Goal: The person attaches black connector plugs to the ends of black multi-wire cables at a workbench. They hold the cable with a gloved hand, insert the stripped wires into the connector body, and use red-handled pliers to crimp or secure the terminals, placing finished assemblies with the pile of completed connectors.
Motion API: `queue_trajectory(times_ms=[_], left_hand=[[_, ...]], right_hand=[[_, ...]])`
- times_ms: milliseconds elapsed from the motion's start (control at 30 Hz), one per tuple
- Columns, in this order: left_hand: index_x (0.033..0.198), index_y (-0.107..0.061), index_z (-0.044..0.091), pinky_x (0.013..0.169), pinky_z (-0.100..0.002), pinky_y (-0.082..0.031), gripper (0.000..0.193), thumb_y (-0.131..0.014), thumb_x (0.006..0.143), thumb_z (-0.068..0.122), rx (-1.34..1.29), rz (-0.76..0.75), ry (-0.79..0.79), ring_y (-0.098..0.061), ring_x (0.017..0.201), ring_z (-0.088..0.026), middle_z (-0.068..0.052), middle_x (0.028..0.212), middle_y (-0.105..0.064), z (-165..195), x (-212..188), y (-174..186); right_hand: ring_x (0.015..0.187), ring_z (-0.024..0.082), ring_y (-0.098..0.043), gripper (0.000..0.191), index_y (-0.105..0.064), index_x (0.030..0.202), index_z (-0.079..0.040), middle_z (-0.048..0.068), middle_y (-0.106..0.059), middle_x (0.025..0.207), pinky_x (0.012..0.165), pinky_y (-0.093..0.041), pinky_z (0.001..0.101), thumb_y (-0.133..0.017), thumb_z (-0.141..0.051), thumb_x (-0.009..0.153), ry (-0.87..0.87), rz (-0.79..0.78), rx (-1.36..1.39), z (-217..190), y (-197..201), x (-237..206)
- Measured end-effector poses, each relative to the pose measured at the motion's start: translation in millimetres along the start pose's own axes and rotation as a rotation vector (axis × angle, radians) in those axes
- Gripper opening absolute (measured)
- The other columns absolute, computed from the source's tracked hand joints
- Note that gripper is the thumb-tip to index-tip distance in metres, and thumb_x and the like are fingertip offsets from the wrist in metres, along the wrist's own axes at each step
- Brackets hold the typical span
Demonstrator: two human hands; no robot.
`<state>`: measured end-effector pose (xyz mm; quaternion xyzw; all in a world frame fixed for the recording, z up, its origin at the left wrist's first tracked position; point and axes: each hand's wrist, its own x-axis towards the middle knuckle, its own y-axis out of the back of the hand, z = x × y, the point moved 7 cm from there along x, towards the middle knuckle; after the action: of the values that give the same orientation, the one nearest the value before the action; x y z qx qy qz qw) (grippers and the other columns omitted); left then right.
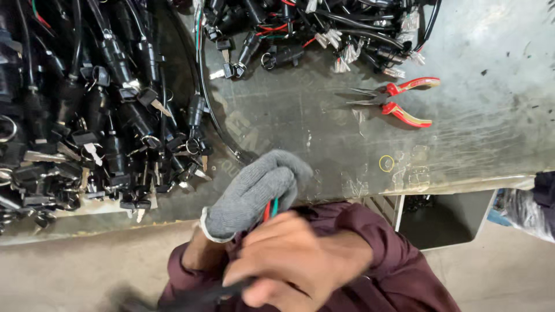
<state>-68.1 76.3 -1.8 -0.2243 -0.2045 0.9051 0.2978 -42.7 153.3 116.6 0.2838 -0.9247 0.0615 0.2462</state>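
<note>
I keep my gloved left hand (254,193) in a closed grip on the red and green wires (270,209) at the desk (474,115) edge, while my bare right hand (295,260) curls shut on a blurred black cable (196,296), pulling steadily.

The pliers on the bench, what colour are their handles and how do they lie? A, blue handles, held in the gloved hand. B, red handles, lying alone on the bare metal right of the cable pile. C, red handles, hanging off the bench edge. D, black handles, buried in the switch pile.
B: the pliers have red handles and lie untouched on the metal bench, away from both hands.
</note>
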Motion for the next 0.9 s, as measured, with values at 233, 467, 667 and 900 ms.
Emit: queue_trajectory(times_ms=[233, 467, 667, 900], left_hand=[[0.113, -0.064, 0.001, 0.081, -0.033, -0.051, 0.019, -0.065, 0.101, 0.016, -0.242, 0.315, -0.525, -0.062, 0.094, -0.020, -0.010, 0.102, -0.064, 45, -45, 37], [0.120, -0.059, -0.002, 0.087, -0.033, -0.053, 0.032, -0.070, 0.091, 0.004, 0.011, 0.160, -0.379, -0.063, 0.111, -0.020, -0.010, 0.117, -0.065, 50, -41, -8], [0.129, -0.057, 0.002, 0.088, -0.033, -0.060, 0.039, -0.076, 0.096, 0.012, 0.134, -0.081, -0.378, -0.071, 0.097, -0.022, -0.010, 0.110, -0.069, 35, -34, -58], [0.125, -0.058, 0.007, 0.089, -0.033, -0.058, 0.037, -0.078, 0.102, 0.029, 0.523, -0.185, -0.511, -0.072, 0.102, -0.029, -0.012, 0.111, -0.070, 26, -29, -72]], right_hand=[[0.069, 0.024, -0.062, 0.021, -0.063, 0.096, -0.006, 0.005, -0.059, 0.079, 0.061, -0.046, 0.0385, -0.076, -0.022, 0.093, -0.147, -0.015, -1.053, 31, -3, -8], [0.084, 0.034, -0.064, 0.034, -0.065, 0.098, -0.005, 0.012, -0.064, 0.088, 0.074, -0.049, 0.0436, -0.066, -0.039, 0.094, -0.174, 0.118, -0.956, 31, 28, -23], [0.092, 0.029, -0.073, 0.036, -0.054, 0.079, -0.012, 0.005, -0.072, 0.093, 0.089, -0.057, 0.0472, -0.051, -0.031, 0.110, -0.058, 0.255, -0.253, -15, 57, 11], [0.085, 0.021, -0.071, 0.018, -0.054, 0.090, -0.022, -0.005, -0.070, 0.073, 0.088, -0.043, 0.0499, -0.048, -0.026, 0.107, -0.213, 0.200, 0.343, -43, 123, -43]])
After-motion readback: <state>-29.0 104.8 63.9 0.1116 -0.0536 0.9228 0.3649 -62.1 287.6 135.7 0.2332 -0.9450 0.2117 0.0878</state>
